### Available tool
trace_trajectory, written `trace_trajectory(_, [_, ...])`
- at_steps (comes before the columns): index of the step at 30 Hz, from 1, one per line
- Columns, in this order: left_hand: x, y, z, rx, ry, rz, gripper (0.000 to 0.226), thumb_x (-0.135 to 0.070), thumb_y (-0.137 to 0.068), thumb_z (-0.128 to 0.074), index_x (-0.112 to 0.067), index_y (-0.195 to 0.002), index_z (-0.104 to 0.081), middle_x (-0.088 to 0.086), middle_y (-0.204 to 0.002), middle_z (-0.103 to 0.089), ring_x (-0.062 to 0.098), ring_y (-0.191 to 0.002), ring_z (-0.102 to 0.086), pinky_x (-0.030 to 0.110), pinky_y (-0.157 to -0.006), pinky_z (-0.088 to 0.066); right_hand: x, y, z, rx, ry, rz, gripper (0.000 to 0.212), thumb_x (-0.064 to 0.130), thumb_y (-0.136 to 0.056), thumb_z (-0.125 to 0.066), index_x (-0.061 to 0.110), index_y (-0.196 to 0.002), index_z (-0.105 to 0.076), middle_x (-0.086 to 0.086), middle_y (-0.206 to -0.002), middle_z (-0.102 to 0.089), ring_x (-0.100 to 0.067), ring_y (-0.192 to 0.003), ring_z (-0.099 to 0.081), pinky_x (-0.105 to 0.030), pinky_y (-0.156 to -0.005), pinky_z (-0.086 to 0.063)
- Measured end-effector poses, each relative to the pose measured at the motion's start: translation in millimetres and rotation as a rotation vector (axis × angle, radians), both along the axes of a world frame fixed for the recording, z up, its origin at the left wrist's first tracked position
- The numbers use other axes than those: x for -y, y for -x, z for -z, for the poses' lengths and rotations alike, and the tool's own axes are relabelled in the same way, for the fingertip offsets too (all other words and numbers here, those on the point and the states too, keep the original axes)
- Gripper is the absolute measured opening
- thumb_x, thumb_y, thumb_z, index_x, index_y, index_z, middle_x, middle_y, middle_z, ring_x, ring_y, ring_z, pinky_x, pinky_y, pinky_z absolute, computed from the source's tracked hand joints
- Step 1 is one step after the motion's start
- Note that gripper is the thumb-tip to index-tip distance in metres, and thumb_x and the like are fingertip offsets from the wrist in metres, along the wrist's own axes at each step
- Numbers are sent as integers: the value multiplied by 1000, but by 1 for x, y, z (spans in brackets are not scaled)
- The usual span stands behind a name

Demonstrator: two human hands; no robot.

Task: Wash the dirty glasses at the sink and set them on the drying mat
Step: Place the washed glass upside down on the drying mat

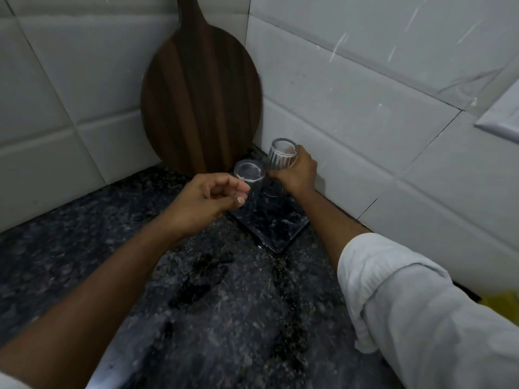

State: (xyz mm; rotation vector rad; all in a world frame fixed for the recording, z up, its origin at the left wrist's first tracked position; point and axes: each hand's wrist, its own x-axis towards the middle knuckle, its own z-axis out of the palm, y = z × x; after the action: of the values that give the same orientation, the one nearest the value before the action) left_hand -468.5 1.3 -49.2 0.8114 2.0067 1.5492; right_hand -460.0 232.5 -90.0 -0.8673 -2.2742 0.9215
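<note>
Right hand (297, 171) gripping an inverted ribbed glass (281, 156) close to the tiled wall (365, 122), left hand (207, 199) loosely curled beside a second inverted glass (249, 175), both over the dark drying mat (276, 223) on the speckled counter (196, 304), corner occupied by a leaning wooden board (200, 99).

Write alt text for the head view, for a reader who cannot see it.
The right hand grips a ribbed glass upside down above the dark drying mat, beside a smooth inverted glass by the left hand. A round wooden board leans in the tiled corner.
</note>
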Motion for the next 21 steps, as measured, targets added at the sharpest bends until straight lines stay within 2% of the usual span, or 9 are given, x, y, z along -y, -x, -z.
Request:
trace_trajectory(4, [0, -2, -1, -2, 18, 4, 20, -8, -90, -66, -12, -109, -70, 15, -109, -73, 10, -91, -66, 8, -64, -49, 0, -1, -6, -52, 35, 19, 74, 24, -45, -94, 9, -111, -62, -7, -107, -70, -21, -94, -65, -24, -75, -50])
trace_trajectory(10, [0, -5, -1, -8, 21, 6, 18, -8, -90, -66, -17, -105, -70, 16, -108, -73, 14, -90, -65, 11, -62, -49, -1, -3, -11, -53, 43, -19, 75, 24, -44, -94, 9, -110, -63, -6, -106, -71, -19, -93, -65, -22, -74, -48])
trace_trajectory(14, [1, -6, 0, 1, 11, -3, 18, -7, -90, -66, -15, -106, -70, 16, -108, -72, 10, -89, -65, 8, -62, -49, -1, -2, -19, -63, 51, -9, 75, 26, -46, -94, 9, -113, -64, -6, -109, -71, -19, -96, -65, -20, -76, -46])
trace_trajectory(18, [0, -7, 2, -11, 7, 9, 18, -6, -89, -66, -12, -106, -70, 18, -109, -72, -5, -79, -64, 7, -61, -47, 2, 2, -17, -23, 9, -43, 73, 23, -48, -92, 9, -114, -64, -7, -107, -72, -21, -94, -67, -21, -74, -48])
trace_trajectory(21, [-1, -8, 3, -10, 3, 6, 19, -4, -90, -65, -8, -108, -69, 21, -109, -71, -7, -76, -63, 6, -60, -46, 3, 4, -8, 17, -8, -76, 70, 22, -50, -91, 9, -113, -64, -8, -106, -72, -21, -93, -68, -23, -75, -51])
